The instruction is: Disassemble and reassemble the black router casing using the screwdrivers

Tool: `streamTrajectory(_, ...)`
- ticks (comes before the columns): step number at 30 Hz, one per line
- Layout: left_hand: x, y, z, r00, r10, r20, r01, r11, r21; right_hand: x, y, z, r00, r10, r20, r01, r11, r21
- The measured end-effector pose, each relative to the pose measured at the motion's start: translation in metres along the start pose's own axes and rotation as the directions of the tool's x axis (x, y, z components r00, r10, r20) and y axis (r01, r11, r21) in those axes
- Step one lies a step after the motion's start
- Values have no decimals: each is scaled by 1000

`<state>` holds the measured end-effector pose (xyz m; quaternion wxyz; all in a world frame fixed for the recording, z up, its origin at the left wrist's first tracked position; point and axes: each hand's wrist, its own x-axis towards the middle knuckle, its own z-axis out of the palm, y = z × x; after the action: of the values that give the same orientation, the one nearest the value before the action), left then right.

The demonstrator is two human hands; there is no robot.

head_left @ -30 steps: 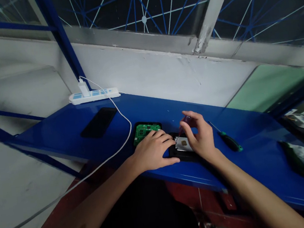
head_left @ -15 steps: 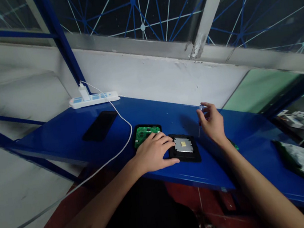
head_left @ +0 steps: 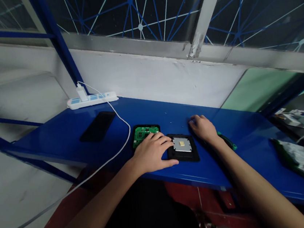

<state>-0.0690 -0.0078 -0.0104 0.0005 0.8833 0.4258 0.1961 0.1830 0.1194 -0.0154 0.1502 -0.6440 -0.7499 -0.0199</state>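
Glossy blue shelf (head_left: 69,132): left hand (head_left: 152,152) flat, fingers spread, on square black casing (head_left: 184,152); right hand (head_left: 203,128) fingers curled, grip unclear.

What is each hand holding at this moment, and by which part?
The left hand holds nothing; it rests flat between the green board and the black case. Whether the right hand grips anything cannot be told.

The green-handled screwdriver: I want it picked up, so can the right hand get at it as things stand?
Probably yes. The green-handled screwdriver lies on the blue shelf beside the right hand, partly under the wrist; nothing else covers it.
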Motion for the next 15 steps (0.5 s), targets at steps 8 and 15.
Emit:
streamTrajectory(8, 0, 0, 0, 1000, 4, -6, -4, 1000, -3, -4, -5, -14, 993, 57, -100, -58, 998, -11)
streamTrajectory(15, 0, 0, 2, 1000, -6, -9, 5, 1000, -6, -10, 10, -18, 976, -128, -174, 123, 992, -35)
